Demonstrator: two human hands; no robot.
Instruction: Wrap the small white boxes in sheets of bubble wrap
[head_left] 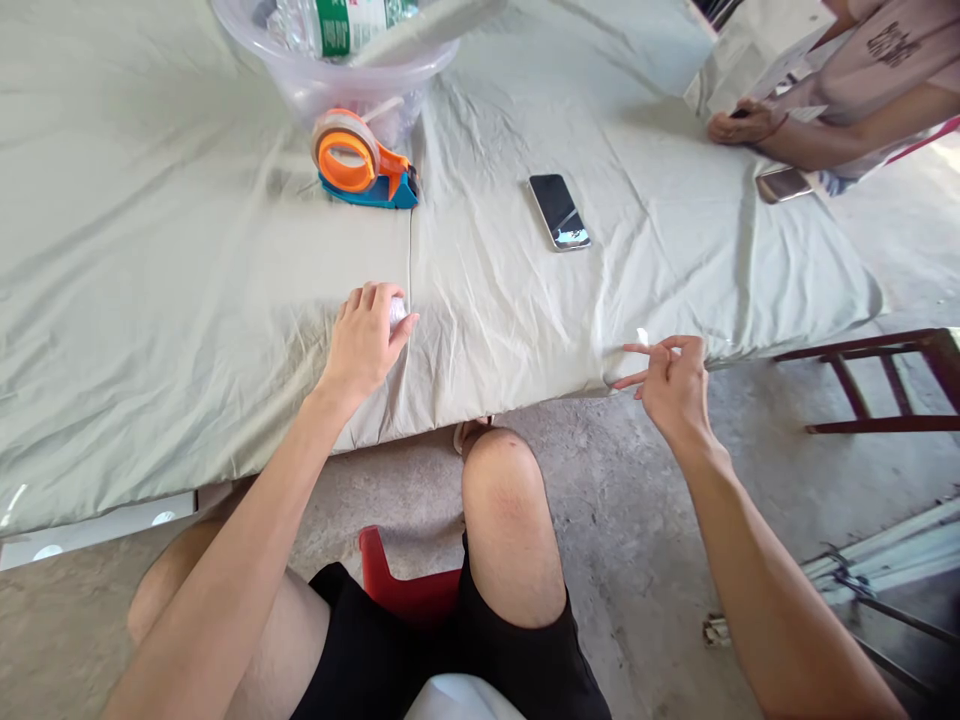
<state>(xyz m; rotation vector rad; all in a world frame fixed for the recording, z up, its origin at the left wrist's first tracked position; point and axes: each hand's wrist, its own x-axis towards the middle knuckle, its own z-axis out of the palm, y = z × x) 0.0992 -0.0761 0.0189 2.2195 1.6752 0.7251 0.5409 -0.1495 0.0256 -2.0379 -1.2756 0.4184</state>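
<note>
My left hand (365, 340) is closed round a small clear, whitish object (397, 312) over the cloth-covered table (495, 330). Part of that object shows between thumb and fingers. At the table's front edge, on the right, is my right hand (667, 378), its fingers apart and two of them pointing left. A small white scrap (642, 337) shows beside those fingers. Beyond my left hand stands an orange and blue tape dispenser (349, 160). A phone (559, 212) lies on the cloth between and beyond my hands.
A clear plastic tub (337, 75) holding bottles stands at the back. Another person's hand (742, 122) rests at the far right, near a second phone (783, 185). A wooden stool (892, 375) stands right of the table. Metal poles lie at lower right.
</note>
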